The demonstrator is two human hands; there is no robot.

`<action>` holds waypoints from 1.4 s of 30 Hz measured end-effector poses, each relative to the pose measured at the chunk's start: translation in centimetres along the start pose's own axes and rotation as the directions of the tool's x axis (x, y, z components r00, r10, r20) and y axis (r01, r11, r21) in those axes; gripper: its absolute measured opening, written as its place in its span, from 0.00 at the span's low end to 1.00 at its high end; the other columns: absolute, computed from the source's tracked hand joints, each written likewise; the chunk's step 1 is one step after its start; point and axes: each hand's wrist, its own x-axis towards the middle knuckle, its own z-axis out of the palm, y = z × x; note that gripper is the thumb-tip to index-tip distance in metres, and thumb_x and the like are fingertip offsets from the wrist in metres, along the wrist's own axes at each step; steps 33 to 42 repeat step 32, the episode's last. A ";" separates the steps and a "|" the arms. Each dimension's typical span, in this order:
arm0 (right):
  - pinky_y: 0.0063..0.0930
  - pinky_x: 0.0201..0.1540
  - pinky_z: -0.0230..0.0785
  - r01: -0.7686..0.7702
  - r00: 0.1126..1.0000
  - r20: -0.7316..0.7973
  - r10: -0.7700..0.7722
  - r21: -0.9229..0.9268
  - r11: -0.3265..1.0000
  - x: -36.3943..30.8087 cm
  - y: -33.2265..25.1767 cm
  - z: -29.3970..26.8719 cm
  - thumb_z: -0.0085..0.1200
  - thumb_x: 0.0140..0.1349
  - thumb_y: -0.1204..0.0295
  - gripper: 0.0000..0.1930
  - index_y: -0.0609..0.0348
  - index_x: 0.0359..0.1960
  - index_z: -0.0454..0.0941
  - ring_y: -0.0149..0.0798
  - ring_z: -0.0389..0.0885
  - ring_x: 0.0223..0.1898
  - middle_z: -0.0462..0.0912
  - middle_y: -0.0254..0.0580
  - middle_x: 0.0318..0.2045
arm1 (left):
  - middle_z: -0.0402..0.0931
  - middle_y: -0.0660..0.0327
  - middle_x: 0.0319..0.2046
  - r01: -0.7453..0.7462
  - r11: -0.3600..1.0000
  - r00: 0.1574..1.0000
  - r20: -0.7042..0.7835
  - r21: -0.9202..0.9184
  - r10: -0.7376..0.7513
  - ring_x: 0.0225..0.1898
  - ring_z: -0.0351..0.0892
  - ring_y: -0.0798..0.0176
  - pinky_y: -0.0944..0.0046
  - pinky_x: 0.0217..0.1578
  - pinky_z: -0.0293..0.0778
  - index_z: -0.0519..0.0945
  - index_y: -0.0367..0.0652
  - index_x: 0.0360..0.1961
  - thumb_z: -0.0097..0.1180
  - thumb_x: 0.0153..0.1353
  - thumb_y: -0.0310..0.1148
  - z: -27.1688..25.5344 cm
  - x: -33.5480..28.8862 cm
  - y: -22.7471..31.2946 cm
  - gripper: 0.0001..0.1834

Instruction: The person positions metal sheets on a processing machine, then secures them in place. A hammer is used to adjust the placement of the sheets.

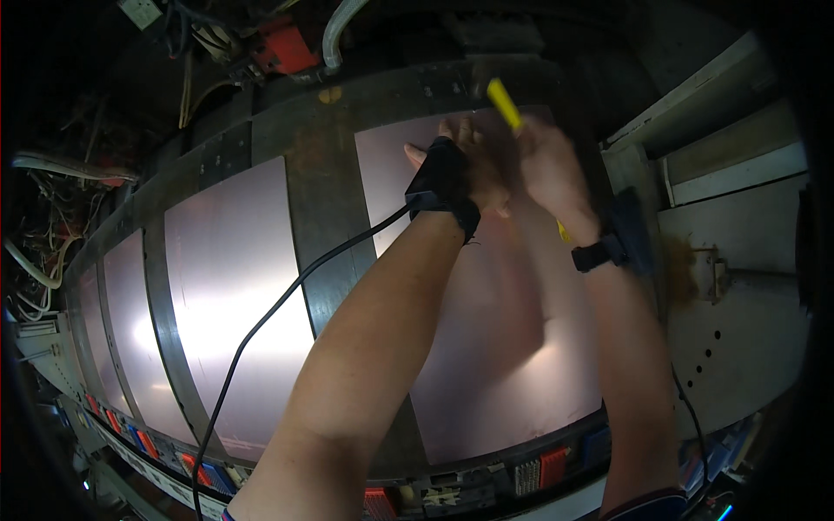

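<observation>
My left hand (473,169) lies flat and open on a shiny pinkish metal sheet (486,382), near its far edge, with the fingers spread. A black strapped-on device (441,178) covers part of the back of this hand. Just to its right, my right hand (552,169) is closed around a yellow-handled tool (504,104), raised over the sheet's far right part. Yellow shows on both sides of the grip. Motion smears this hand, and the tool's far end is too dark and blurred to make out. A black strap (599,253) circles the right wrist.
More metal sheets (230,252) lie in a row to the left on a dark machine bed (326,200). A black cable (287,300) crosses them. Red and blue brush-like blocks (552,467) line the near edge. Wiring and hoses (347,26) fill the far side; a pale panel (738,339) stands right.
</observation>
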 end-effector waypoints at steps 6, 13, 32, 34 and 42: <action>0.52 0.51 0.73 0.094 0.988 0.129 -0.081 -0.104 0.990 1.4 0.0 0.3 0.45 0.71 0.66 0.14 0.61 0.44 0.80 0.63 0.81 0.46 0.84 0.59 0.41 | 0.57 0.36 0.70 -0.054 0.996 0.999 -0.005 -0.076 0.054 0.77 0.39 0.36 0.34 0.72 0.32 0.60 0.40 0.74 0.72 0.43 0.59 -1.4 -0.9 0.1 0.61; 0.52 0.48 0.74 0.008 0.997 0.072 0.005 -0.186 0.983 0.1 1.3 0.8 0.44 0.72 0.66 0.14 0.62 0.42 0.80 0.63 0.81 0.45 0.84 0.60 0.39 | 0.55 0.32 0.70 -0.042 0.999 0.999 0.028 -0.033 0.043 0.77 0.39 0.34 0.30 0.71 0.38 0.60 0.42 0.74 0.74 0.42 0.56 -2.2 -0.8 0.8 0.60; 0.18 0.15 0.57 -0.787 0.608 0.666 0.431 0.576 0.220 -48.3 -7.5 -9.4 0.41 0.76 0.67 0.16 0.62 0.59 0.72 0.22 0.65 0.14 0.71 0.32 0.20 | 0.81 0.48 0.29 0.101 0.869 0.988 -0.057 -0.485 -0.146 0.35 0.81 0.45 0.46 0.36 0.76 0.82 0.40 0.32 0.56 0.66 0.39 1.0 -31.9 1.0 0.13; 0.18 0.15 0.57 -0.787 0.608 0.666 0.431 0.576 0.220 -48.3 -7.5 -9.4 0.41 0.76 0.67 0.16 0.62 0.59 0.72 0.22 0.65 0.14 0.71 0.32 0.20 | 0.81 0.48 0.29 0.101 0.869 0.988 -0.057 -0.485 -0.146 0.35 0.81 0.45 0.46 0.36 0.76 0.82 0.40 0.32 0.56 0.66 0.39 1.0 -31.9 1.0 0.13; 0.18 0.15 0.57 -0.787 0.608 0.666 0.431 0.576 0.220 -48.3 -7.5 -9.4 0.41 0.76 0.67 0.16 0.62 0.59 0.72 0.22 0.65 0.14 0.71 0.32 0.20 | 0.81 0.48 0.29 0.101 0.869 0.988 -0.057 -0.485 -0.146 0.35 0.81 0.45 0.46 0.36 0.76 0.82 0.40 0.32 0.56 0.66 0.39 1.0 -31.9 1.0 0.13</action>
